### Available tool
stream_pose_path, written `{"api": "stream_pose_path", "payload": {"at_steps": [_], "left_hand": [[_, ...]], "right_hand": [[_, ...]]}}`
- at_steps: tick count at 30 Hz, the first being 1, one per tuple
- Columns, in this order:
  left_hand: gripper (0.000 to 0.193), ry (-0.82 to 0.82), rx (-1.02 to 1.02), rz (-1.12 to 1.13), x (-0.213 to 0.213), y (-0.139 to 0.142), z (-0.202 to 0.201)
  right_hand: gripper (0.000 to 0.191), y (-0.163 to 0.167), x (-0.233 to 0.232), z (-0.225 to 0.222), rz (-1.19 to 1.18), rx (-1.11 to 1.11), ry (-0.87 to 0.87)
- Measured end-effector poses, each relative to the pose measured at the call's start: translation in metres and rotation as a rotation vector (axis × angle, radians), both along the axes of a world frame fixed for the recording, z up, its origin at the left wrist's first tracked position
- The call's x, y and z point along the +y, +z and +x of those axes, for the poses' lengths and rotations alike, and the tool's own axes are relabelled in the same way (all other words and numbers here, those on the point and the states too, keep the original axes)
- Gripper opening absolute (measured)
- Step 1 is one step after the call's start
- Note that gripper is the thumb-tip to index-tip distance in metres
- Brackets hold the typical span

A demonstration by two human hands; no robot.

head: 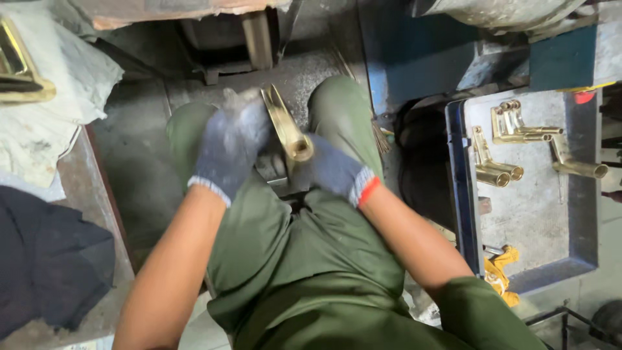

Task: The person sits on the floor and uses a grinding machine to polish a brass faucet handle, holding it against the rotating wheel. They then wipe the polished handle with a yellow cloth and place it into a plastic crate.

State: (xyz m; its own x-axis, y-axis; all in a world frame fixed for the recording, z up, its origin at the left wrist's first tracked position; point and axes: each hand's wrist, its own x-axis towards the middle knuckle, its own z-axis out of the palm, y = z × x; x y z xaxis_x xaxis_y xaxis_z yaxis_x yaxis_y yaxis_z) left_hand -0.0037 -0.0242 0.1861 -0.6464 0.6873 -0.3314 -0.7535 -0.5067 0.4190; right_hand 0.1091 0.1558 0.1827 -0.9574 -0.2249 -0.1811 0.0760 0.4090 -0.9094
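Both my hands wear dark blue-grey work gloves and hold one polished brass handle-shaped part between my knees. My left hand grips its upper end, blurred by motion. My right hand closes around its lower round end. I sit in green trousers above a dusty grey floor.
A blue-rimmed metal tray at the right carries several more brass parts. A yellow glove lies beside the tray. White cloth with another brass piece and a dark cloth lie on the left bench. Blue machine parts stand ahead.
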Motion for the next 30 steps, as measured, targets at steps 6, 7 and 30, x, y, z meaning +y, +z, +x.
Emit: {"api": "stream_pose_path", "payload": {"at_steps": [6,7,30], "left_hand": [[0.044,0.246,0.011,-0.553,0.043,-0.056,-0.024],[0.04,0.232,-0.063,-0.524,0.047,-0.062,-0.028],[0.046,0.179,-0.269,-0.509,0.043,-0.072,-0.052]], "right_hand": [[0.013,-0.06,0.022,-0.075,0.141,0.575,0.267],[0.017,-0.067,0.022,-0.079,0.183,0.55,0.258],[0.014,-0.085,0.014,-0.107,0.145,0.546,0.31]]}}
